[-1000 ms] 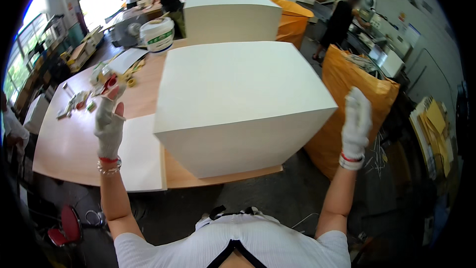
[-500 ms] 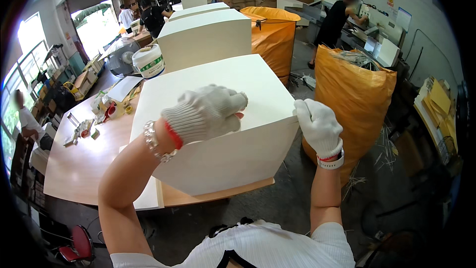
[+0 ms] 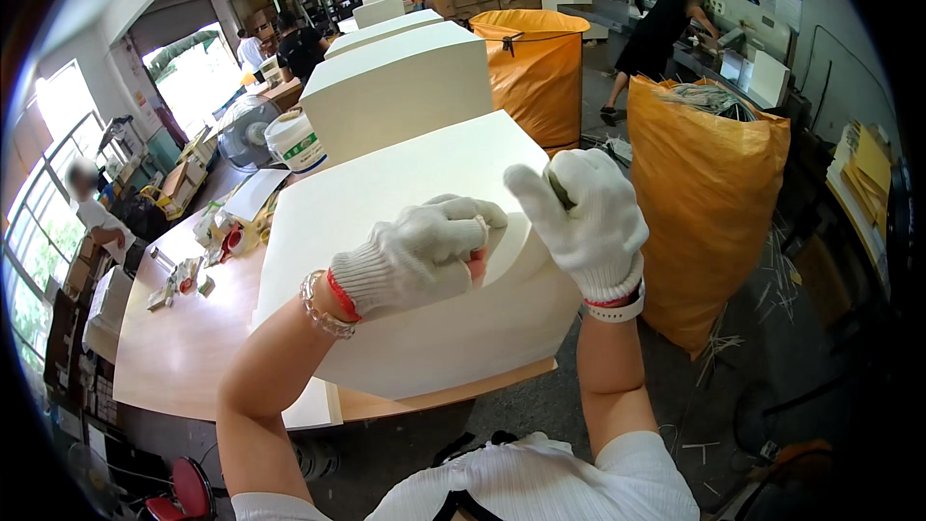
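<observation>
White paper lifts in a curve between two gloved hands

Head view: a big white stack (image 3: 386, 178), apparently of paper, fills the middle of the frame on a wooden table (image 3: 193, 357); at its near edge, right of centre, a curled part (image 3: 518, 253) rises between the hands; the left hand (image 3: 415, 256) is half-closed over the top, bare thumb tip beside the curl, though I cannot tell whether it pinches a sheet; the right hand (image 3: 586, 217) is raised at the stack's right side, fingers bent in and thumb set apart by a narrow gap, and whether it holds anything cannot be told.

To handle that curl well, I would press lightly with the left, lift from the edge with the right, and bend the sheet in one wide arc, since a tight fold would probably crease it; loose glove knit could also drag on neighbouring sheets.

Hard to make out: how many sheets the curl contains; the left fingertips' undersides; the dark patch inside the right hand's gap; the stack's right edge, partly covered by that hand; the person's shirt (image 3: 540, 482), cut off at the lower rim.
</observation>
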### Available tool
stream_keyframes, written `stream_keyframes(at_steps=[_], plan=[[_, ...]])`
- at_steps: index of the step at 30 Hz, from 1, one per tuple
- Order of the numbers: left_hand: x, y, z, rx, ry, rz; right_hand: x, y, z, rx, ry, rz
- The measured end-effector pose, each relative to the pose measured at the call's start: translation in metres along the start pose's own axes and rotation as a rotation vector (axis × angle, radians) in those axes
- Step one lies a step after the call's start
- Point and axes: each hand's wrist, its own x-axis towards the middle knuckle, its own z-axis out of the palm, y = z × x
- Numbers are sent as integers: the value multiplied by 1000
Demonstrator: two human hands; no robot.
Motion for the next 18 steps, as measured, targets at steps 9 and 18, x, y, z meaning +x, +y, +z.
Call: stream_keyframes(at_steps=[9,18], plan=[[-4,-4,-8,-76,-41,-140,-16,6,13,249,183,203],[-4,-5,-12,40,-63,-68,-15,6,16,301,223,263]])
